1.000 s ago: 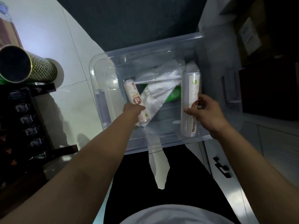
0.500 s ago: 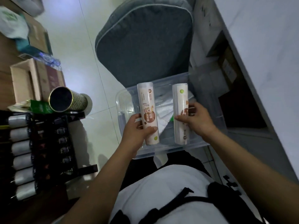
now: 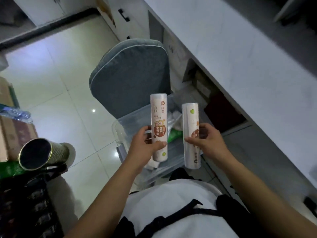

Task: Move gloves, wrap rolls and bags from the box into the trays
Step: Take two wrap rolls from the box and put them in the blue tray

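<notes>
My left hand [image 3: 143, 146] grips a white wrap roll [image 3: 158, 117] with brown print, held upright above the clear plastic box [image 3: 120, 133]. My right hand [image 3: 208, 141] grips a second white wrap roll [image 3: 190, 121] with a green dot, also upright, just to the right of the first. The box sits on the floor below both hands, in front of my knees. Inside it I see crumpled white bags [image 3: 175, 117] and a green packet [image 3: 175, 134]. No tray is in view.
A grey cushioned chair [image 3: 130, 76] stands behind the box. A white counter [image 3: 240, 69] runs along the right. At the left stand a gold-rimmed tube [image 3: 41, 153], cardboard boxes [image 3: 15, 134] and a dark rack [image 3: 25, 200]. Pale floor tiles [image 3: 56, 93] spread out left of the chair.
Both hands lifted the two wrap rolls out of the box and raised them higher. My view tilted up, showing more of the chair, counter and floor.
</notes>
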